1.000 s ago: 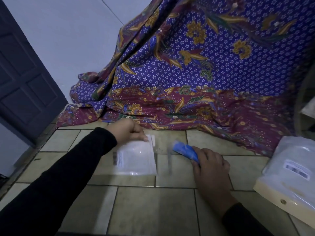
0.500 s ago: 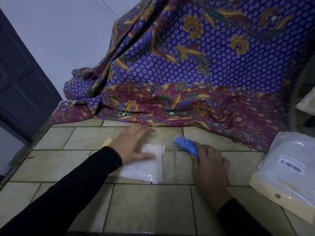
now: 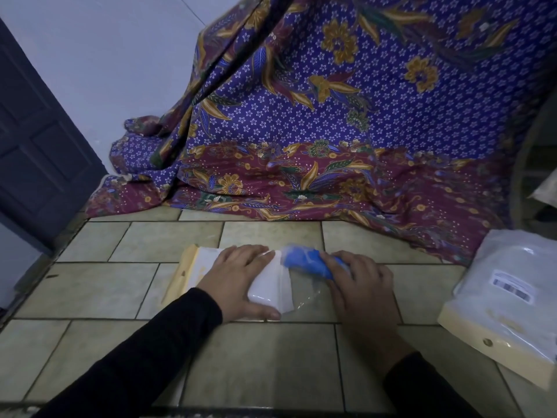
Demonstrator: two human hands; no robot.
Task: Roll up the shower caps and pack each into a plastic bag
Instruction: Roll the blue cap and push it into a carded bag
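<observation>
On the tiled floor, my left hand presses flat on the bag stack; my right hand grips the rolled blue cap (bagging step). Next, I slide it inside.

Both arms wore long black sleeves, plain, no markings, cuffs ending at the wrists. Left hand and right hand bare: no gloves, rings or watch seen.

Blue shower cap, floral purple cloth
</observation>
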